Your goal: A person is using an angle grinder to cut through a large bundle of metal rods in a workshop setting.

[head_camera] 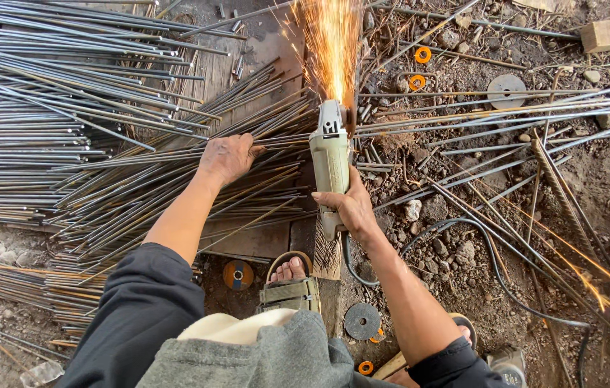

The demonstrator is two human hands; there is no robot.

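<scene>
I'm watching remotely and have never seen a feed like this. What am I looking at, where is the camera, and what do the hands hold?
The one picture comes from a camera on the person's head, looking down at their own arms. The right hand grips a pale green angle grinder, which throws sparks where it meets thin steel rods. The left hand presses flat on those rods. They lie in bundles on dirt ground, amid used cutting discs, a black power cable and a sandalled foot.
</scene>
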